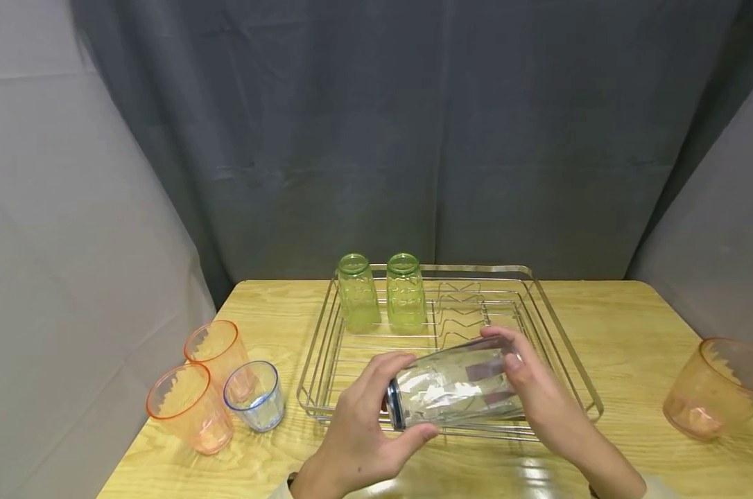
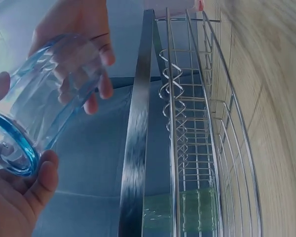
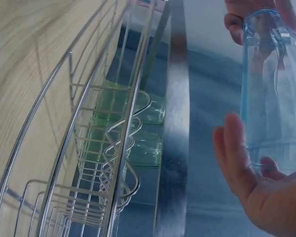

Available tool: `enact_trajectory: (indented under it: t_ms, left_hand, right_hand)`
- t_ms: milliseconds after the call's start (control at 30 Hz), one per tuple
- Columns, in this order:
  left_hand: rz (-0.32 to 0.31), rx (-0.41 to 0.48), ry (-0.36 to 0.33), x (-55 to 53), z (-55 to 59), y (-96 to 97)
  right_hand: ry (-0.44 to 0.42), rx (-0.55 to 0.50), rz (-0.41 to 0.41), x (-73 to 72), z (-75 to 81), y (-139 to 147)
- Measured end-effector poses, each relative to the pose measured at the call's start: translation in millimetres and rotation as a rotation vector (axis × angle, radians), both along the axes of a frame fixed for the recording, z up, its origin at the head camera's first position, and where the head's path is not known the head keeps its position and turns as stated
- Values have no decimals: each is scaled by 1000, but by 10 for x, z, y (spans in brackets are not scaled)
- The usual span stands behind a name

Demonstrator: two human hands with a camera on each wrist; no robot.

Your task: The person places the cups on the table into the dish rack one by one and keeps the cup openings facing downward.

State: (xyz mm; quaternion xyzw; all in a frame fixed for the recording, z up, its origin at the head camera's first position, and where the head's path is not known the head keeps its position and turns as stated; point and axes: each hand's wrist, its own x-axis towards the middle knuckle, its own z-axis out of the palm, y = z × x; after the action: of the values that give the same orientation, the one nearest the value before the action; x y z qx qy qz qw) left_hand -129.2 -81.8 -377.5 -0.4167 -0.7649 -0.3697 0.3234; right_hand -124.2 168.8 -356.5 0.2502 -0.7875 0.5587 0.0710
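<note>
A tall clear drinking glass (image 1: 457,384) is held nearly on its side above the front of the wire dish rack (image 1: 317,346). My left hand (image 1: 367,423) grips its thick, blue-tinted base (image 2: 15,143), fingers over the top and thumb below. At the other end, my right hand (image 1: 541,395) holds the mouth end, with the thumb on the near side and fingers at the far side. Behind the held glass, two green tumblers (image 1: 358,298) (image 1: 406,298) stand upside down in the rack's back left part.
Left of the rack stand two orange cups (image 1: 211,416) (image 1: 227,353) and a small blue-rimmed glass (image 1: 261,398), mouths up. Another orange cup (image 1: 704,395) stands at the table's right side. A dark grey curtain (image 1: 351,138) hangs behind the wooden table (image 1: 277,298).
</note>
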Motion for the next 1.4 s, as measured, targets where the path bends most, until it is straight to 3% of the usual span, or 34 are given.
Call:
enact_trajectory:
  t_ms: [300, 533, 667, 800, 967, 1033, 1200, 1400]
  left_hand:
    - [-31, 7, 10, 26, 8, -135]
    - [-25, 1, -26, 40, -7, -229]
    - [45, 65, -40, 51, 18, -352]
    - [72, 187, -74, 61, 57, -506]
    - [88, 274, -101, 95, 81, -657]
    - [112, 277, -99, 100, 83, -694]
    - [175, 252, -85, 93, 88, -744]
    - [228, 224, -136, 106, 66, -776]
  right_hand:
    - [55, 220, -106, 71, -79, 1]
    - [34, 207, -81, 83, -102, -12]
    - [150, 169, -114, 35, -112, 93]
    - [297, 184, -281, -41, -141, 292]
    - [428, 355, -528, -186, -235, 534]
    - [396, 396, -556, -239, -278, 606]
    - [165, 451, -571, -307, -380, 727]
    - [-50, 520, -547, -378, -444, 777]
